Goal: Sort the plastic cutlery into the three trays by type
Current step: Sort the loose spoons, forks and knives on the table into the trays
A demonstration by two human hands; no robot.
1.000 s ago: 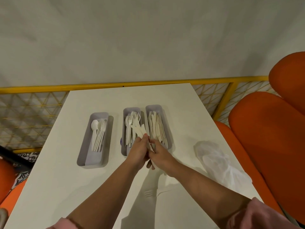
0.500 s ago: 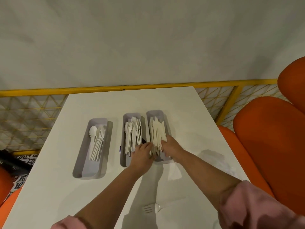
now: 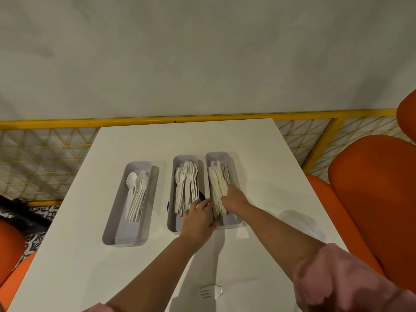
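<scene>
Three grey trays stand side by side on the white table [image 3: 258, 154]. White spoons [image 3: 136, 194] lie in the left tray [image 3: 119, 221]. Forks [image 3: 186, 183] fill the middle tray [image 3: 172, 224], and knives [image 3: 216, 185] are piled in the right tray [image 3: 234, 222]. My right hand [image 3: 235, 197] rests on the knife pile with its fingertips down on it. My left hand [image 3: 199, 216] lies with fingers stretched across the near ends of the middle and right trays, touching the knife handles. One loose fork [image 3: 210, 291] lies on the table close to me, between my arms.
A dark purple object [image 3: 169, 204] shows under the middle tray. A faint clear plastic bag [image 3: 297, 221] lies right of the trays. A yellow mesh railing [image 3: 45, 154] runs behind the table. Orange seats [image 3: 371, 199] stand at the right and lower left.
Both hands held a bundle of knives over the trays' near ends a second ago. The bundle now lies in the right tray, under my right hand. The view has tilted slightly.
</scene>
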